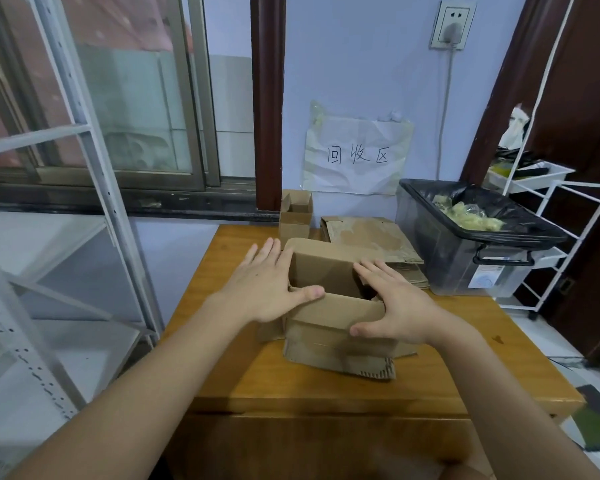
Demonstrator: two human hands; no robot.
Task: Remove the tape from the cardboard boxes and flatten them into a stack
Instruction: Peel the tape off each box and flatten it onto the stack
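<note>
An open cardboard box (329,306) sits in the middle of the wooden table (291,382), its top open and its hollow dark and seemingly bare; a loose flap with a ragged corrugated edge spills from its near side toward the table's front. The left hand (264,285) lies flat against the box's left wall, fingers straight and spread, thumb laid across the near rim, gripping nothing. The right hand (399,306) presses the box's right side the same way, fingers straight over the rim, thumb low on the near wall, not curled round anything.

Behind the box, toward the wall, a stack of flattened cardboard (371,244) lies on the table, and just left of that stack a small box (296,216) stands upright with its flaps up; what is inside it I cannot tell. To the right of the open box, well apart, a clear plastic bin (465,265) lined with a black bag (423,192) holds crumpled yellowish tape (471,216).

The table is bare wood in front of the box and along its left edge. Beyond that edge stands a white metal shelf frame (94,188); past the bin, a white wire rack (551,209). A paper sign (357,157) hangs on the wall behind
</note>
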